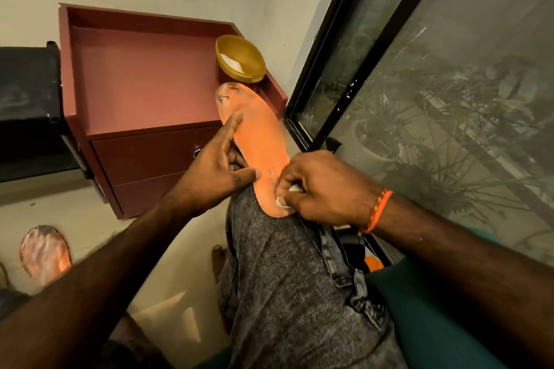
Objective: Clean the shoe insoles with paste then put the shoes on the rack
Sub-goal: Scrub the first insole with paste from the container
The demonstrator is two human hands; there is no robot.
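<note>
Item: orange insole (257, 141), resting on knee, heel end nearest. Left hand (215, 171) is gripping its edge, thumb and forefinger spread along it. Right hand (323, 189) is curling round a small white wad (295, 188), poss. cloth w/ paste, rubbing the heel. Step: scrubbing. Next: working toward toe. Yellow bowl (241, 58) w/ paste sitting on maroon cabinet (144, 84); 2nd insole (45, 252) lying on floor.

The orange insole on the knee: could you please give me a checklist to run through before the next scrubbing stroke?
1. Orange insole steadied by left hand: ok.
2. Heel end propped on knee: ok.
3. White wad in the right hand grip: ok.
4. Paste on wad: cannot tell.
5. Yellow bowl holds white paste: ok.
6. Toe end clean: not ok, grey smears.
</note>
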